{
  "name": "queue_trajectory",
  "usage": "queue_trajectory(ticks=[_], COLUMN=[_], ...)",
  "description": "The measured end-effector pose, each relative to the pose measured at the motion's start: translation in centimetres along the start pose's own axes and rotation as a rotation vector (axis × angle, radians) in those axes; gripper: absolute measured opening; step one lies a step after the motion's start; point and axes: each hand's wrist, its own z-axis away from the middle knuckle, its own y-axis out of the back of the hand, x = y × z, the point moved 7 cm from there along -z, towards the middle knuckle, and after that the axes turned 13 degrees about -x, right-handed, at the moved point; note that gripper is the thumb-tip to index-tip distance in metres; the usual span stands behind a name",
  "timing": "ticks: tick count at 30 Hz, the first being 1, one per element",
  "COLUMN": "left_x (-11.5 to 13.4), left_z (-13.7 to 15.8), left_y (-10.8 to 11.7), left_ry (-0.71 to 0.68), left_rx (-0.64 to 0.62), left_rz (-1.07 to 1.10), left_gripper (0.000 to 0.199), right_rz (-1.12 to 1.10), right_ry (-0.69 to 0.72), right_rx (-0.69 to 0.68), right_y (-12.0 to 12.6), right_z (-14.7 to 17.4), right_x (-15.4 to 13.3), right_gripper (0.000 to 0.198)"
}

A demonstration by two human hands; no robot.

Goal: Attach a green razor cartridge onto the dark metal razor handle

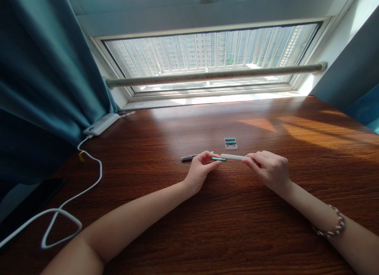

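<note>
My left hand (199,170) is closed, thumb and forefinger pinching a small teal-and-black strip that looks like a razor cartridge (219,159). A plain white stick (233,157) is gripped near its right end by my right hand (268,168). The stick's left end comes up beside the fingertips of my left hand; whether it touches the cartridge I cannot tell. Behind my left hand lies a dark razor handle (188,158) with a silvery neck, partly covered by the fingers. A little farther back sits a clear plastic case (231,146) holding teal-striped cartridges.
Brown wooden tabletop (166,129) spreads under both arms. A white power bank (101,124) with a white cable (101,170) lies at the left by the blue curtain (59,70). A dark flat object (38,200) is at the left edge. Beyond, a metal rail (213,75) crosses the window.
</note>
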Motion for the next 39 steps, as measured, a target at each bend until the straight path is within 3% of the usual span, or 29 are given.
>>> queue_trajectory(ticks=[24,39], left_x=[0.14,0.24], left_z=[-0.04,0.02], left_y=[0.08,0.16], left_ry=[-0.032,-0.036], left_rx=[0.016,0.026], left_rz=[0.009,0.01], left_gripper=[0.014,0.014], right_rz=[0.028,0.008], right_ry=[0.024,0.011], right_rx=[0.045,0.002], right_y=[0.44,0.08], right_z=[-0.06,-0.05], right_x=[-0.09,0.0], right_gripper=[0.03,0.025])
